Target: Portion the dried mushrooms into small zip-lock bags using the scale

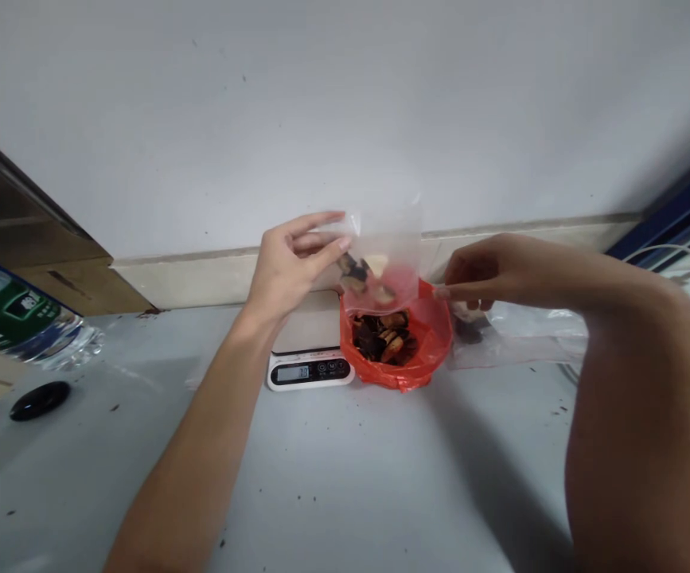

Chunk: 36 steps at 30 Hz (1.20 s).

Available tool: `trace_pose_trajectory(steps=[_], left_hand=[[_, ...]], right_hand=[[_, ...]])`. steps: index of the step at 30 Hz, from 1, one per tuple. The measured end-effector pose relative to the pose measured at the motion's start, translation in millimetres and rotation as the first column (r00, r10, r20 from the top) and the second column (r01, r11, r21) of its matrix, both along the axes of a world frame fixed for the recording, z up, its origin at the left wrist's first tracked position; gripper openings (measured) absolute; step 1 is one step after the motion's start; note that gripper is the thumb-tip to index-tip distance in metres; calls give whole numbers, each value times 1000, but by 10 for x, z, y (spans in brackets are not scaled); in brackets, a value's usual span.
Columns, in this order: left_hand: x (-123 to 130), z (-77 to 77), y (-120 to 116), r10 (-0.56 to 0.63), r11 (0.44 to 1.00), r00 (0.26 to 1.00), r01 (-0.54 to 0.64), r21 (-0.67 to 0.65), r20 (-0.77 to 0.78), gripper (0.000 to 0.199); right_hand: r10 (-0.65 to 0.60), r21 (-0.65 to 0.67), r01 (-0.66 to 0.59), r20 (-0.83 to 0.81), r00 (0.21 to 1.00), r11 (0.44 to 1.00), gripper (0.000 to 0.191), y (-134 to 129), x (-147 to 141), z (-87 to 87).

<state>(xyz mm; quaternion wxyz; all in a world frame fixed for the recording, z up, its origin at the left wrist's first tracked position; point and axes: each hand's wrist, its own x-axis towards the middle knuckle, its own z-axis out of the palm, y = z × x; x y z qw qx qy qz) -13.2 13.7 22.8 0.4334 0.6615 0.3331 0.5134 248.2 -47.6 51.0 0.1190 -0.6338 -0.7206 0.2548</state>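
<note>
My left hand (288, 259) pinches the edge of a clear plastic bag (389, 231) between thumb and fingers. Inside that bag lie a few dark and pale dried slices, blurred by the plastic. The bag hangs tilted over an open red plastic bag (395, 376), which holds many dark brown dried pieces (383, 338). At the red bag's right rim is my right hand (488, 270), its thumb and fingers closed together. Whether it grips the clear bag's corner or the red rim, I cannot tell. A white digital scale (309, 326) with a lit display stands left of the red bag.
Another clear bag (524, 338) with dark contents lies right of the red one. A water bottle (19, 310) with a green label and a black oval object (40, 400) are at the left. The wall (345, 103) rises behind the grey table (321, 493); small crumbs dot its top.
</note>
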Motion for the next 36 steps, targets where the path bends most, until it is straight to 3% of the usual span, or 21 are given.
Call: trace_pose_trajectory(steps=[3, 6, 9, 14, 16, 18, 21, 25, 28, 31, 34, 36], left_hand=[[52, -21, -38, -54, 998, 999, 54, -37, 1, 21], [102, -24, -70, -85, 995, 996, 87, -49, 37, 23], [142, 4, -92, -93, 994, 991, 98, -44, 100, 15], [108, 73, -74, -22, 999, 987, 26, -19, 156, 12], [1, 102, -35, 49, 999, 991, -48, -11, 124, 17], [-158, 134, 9, 110, 994, 994, -110, -16, -5, 31], [-427, 170, 67, 109, 994, 974, -108, 13, -200, 36], [-771, 159, 135, 220, 975, 955, -212, 59, -202, 37], [-1089, 138, 166, 319, 945, 924, -326, 3, -210, 34], [-1471, 132, 148, 403, 879, 832, -468, -92, -381, 28], [-1816, 98, 93, 357, 802, 774, -540, -253, -522, 23], [-1973, 37, 61, 296, 760, 778, -543, -357, -554, 28]], right_hand=[[-52, 65, 55, -41, 998, 996, 31, 99, 49, -92], [56, 142, -43, -90, 994, 989, 23, 129, 49, -123], [134, 123, -120, -110, 985, 985, 25, 109, 7, -119], [133, 139, -107, -195, 972, 985, 35, 116, -73, -141], [116, 163, -72, -276, 954, 984, 33, 132, -122, -161], [64, 186, 8, -380, 923, 982, 31, 142, -204, -183], [-7, 168, 122, -557, 830, 978, 30, 142, -394, -204], [-5, 138, 132, -671, 742, 981, 30, 136, -715, -185], [-30, 188, 196, -643, 765, 962, 16, 154, -990, -176], [56, 377, 197, -566, 823, 905, 8, 211, -1350, -219], [257, 635, 17, -336, 906, 772, 15, 276, -1826, -306], [330, 682, -213, -43, 943, 700, 21, 286, -2170, -378]])
